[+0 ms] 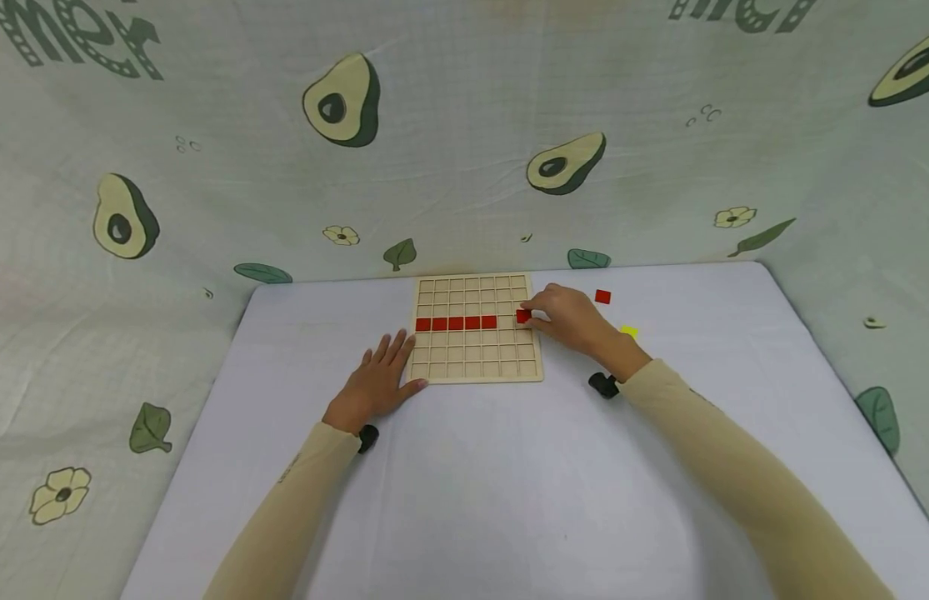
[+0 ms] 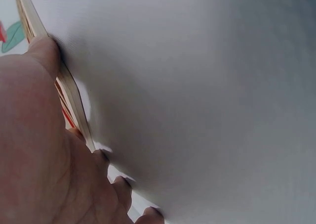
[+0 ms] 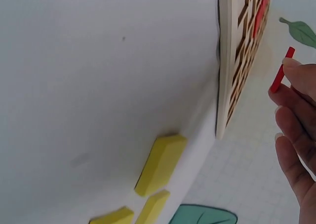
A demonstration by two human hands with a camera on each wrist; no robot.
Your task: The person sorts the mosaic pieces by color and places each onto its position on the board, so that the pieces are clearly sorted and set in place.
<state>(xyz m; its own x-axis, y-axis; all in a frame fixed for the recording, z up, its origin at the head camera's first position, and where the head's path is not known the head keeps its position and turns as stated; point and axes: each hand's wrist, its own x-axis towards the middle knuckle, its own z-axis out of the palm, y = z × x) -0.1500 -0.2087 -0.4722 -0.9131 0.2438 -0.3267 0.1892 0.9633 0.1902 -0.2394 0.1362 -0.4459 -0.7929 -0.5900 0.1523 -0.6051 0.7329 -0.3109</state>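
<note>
A pale wooden grid board lies at the back of the table, with a row of several red square tiles in its cells, starting from the left side. My right hand pinches another red square tile between thumb and fingertip, above the right part of the board in line with that row. In the right wrist view this tile appears edge-on, held off the grid. My left hand lies with spread fingers against the board's left edge, its thumb at the front left corner.
One loose red tile lies right of the board. Yellow pieces lie on the table nearby, largely hidden behind my right wrist in the head view. Patterned cloth rises behind the white table.
</note>
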